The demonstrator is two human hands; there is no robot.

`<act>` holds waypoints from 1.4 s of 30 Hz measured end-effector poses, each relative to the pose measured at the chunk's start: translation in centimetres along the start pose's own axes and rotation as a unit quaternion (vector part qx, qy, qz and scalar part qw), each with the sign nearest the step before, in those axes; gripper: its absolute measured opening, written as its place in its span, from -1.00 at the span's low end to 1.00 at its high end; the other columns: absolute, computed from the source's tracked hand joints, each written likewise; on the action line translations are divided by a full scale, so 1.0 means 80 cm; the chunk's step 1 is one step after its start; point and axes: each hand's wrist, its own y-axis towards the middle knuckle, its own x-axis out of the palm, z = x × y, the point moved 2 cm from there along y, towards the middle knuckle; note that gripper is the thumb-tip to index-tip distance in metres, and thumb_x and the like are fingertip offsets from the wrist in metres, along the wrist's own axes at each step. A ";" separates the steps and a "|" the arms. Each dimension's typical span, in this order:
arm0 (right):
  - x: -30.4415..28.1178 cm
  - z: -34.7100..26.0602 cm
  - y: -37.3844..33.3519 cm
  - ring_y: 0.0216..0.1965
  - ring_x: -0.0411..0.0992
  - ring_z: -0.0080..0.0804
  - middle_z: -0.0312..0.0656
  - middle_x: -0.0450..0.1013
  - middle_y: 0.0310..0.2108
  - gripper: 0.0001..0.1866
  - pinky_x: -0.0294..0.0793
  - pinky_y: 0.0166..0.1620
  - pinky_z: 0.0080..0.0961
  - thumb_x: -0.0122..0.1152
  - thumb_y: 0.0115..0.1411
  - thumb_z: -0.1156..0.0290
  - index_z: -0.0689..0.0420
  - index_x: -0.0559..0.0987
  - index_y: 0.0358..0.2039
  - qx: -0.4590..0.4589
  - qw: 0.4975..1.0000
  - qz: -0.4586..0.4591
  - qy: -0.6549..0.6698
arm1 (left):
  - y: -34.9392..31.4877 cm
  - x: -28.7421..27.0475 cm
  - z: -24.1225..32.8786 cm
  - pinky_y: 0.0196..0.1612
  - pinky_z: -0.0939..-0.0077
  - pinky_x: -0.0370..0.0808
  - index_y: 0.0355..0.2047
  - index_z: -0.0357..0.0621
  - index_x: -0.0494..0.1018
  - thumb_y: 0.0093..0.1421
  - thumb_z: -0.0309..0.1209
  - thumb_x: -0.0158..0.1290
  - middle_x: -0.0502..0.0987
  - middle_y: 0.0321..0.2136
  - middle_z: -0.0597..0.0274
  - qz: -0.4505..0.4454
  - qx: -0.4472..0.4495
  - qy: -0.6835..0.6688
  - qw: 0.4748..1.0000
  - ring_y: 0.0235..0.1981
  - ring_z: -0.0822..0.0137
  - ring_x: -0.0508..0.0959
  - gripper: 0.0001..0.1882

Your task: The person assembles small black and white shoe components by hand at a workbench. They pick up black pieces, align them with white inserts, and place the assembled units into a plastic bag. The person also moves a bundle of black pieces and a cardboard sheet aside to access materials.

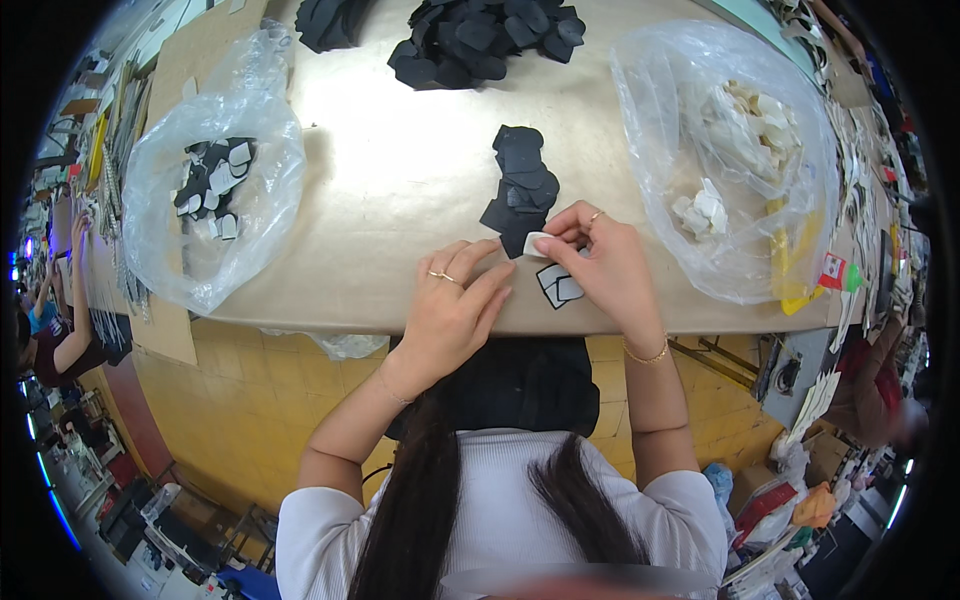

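Note:
My right hand (605, 262) pinches a small white patch (536, 244) between thumb and fingertips, over the lower end of a column of overlapping black patches (522, 185). My left hand (455, 295) lies beside it with its fingers apart, holding nothing, and its fingertips are close to the lowest black patch. Just under my right hand, a few black patches with white patches on top (562, 288) lie near the table's front edge.
On the left stands an open clear plastic bag (275, 215) with black-and-white pieces. Another clear bag (660, 190) on the right holds white patches. Farther back are a large heap of black patches (480, 40) and a smaller black pile (328, 22). Other people work at the far left.

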 end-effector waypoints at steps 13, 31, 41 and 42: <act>0.014 -0.009 0.017 -0.55 0.47 -0.57 -0.19 0.58 -0.53 -0.82 0.45 -0.42 -0.61 0.35 0.17 0.43 0.29 0.62 -0.32 -0.033 0.996 -0.025 -0.080 | -0.003 0.009 -0.001 0.10 0.15 0.26 -0.04 -0.11 0.53 0.12 -0.42 0.21 0.45 0.05 0.12 -0.011 -0.004 0.011 1.000 0.05 0.09 0.41 -0.64; 0.022 -0.003 0.015 -0.52 0.50 -0.46 -0.18 0.56 -0.55 -0.85 0.46 -0.34 -0.53 0.33 0.18 0.43 0.27 0.60 -0.37 -0.052 0.992 -0.012 -0.118 | 0.003 0.015 0.002 0.09 0.15 0.26 0.14 -0.04 0.47 0.09 -0.38 0.28 0.38 0.06 0.15 -0.037 -0.014 0.061 0.997 0.06 0.07 0.37 -0.44; 0.011 0.022 -0.004 -0.25 0.38 -0.34 -0.28 0.42 -0.28 -0.71 0.14 -0.05 -0.33 0.46 0.04 0.27 0.07 0.51 -0.34 -0.075 0.925 0.177 -0.328 | 0.011 0.012 0.000 0.04 0.17 0.28 0.04 -0.06 0.52 0.08 -0.38 0.28 0.43 -0.03 0.17 -0.033 0.003 0.074 0.997 0.00 0.11 0.39 -0.53; 0.007 0.023 -0.005 -0.23 0.38 -0.35 -0.29 0.42 -0.29 -0.71 0.14 -0.04 -0.34 0.47 0.03 0.28 0.08 0.53 -0.33 -0.093 0.945 0.170 -0.262 | 0.014 0.011 -0.003 0.02 0.19 0.28 0.02 -0.06 0.53 0.08 -0.39 0.28 0.44 -0.05 0.17 -0.022 -0.007 0.047 0.999 -0.02 0.12 0.40 -0.55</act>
